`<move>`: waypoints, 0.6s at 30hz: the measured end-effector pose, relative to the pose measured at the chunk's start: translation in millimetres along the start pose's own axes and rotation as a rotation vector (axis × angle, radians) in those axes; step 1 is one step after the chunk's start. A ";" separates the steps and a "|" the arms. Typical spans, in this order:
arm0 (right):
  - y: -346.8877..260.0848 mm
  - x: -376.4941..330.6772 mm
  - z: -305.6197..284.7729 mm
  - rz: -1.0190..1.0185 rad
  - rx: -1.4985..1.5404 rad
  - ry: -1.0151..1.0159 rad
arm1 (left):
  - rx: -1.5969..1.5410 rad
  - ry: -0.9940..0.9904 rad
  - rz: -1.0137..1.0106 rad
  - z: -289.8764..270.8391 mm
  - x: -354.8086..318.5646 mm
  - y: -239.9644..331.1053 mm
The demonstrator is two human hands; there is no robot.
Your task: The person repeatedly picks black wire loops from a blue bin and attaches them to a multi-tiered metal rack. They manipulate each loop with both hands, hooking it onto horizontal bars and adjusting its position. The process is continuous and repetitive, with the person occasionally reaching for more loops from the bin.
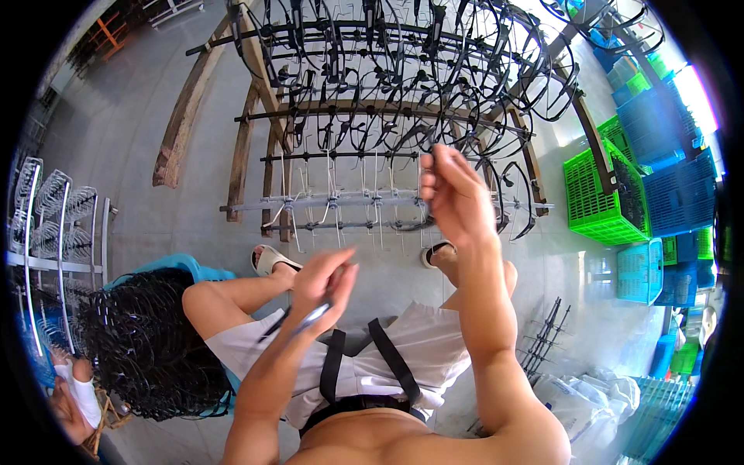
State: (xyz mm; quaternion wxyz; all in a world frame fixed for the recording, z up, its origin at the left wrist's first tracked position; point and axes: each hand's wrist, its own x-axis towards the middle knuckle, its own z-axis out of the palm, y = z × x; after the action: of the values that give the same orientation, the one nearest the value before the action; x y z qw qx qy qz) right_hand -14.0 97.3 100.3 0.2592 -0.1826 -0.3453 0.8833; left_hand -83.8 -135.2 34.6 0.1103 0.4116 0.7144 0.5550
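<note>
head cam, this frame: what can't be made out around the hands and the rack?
- Right hand: the piece it holds at the rack is hidden by its own fingers, head view.
- Left hand: motion-blurred; the thin dark and silvery piece in it cannot be identified.
- Black frames on the rack: overlapping, too tangled to count.
- Blue basin: contents are a dark tangle, single pieces too small.
- Another person's hand, lower left: cut off by the fisheye rim.

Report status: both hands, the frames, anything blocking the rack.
Left hand pinching a dark frame piece. Right hand raised at the rack, gripping a frame. Nothing between hands and rack.
</note>
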 end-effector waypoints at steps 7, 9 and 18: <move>60.7 18.1 -44.1 0.161 -0.210 0.149 | 0.215 0.093 -0.001 64.0 28.9 -25.0; 68.0 15.7 -50.6 0.103 -0.165 0.140 | 0.257 0.053 0.043 64.4 23.2 -31.1; 59.7 5.4 -35.5 0.057 -0.271 0.138 | 0.255 0.080 0.013 69.7 17.8 -27.9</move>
State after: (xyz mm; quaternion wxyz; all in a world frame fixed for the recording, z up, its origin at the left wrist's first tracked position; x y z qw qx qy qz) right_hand -20.3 81.3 32.7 0.2302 -0.2859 -0.4372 0.8210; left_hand -65.4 -74.9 -9.8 0.0251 0.4046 0.7801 0.4765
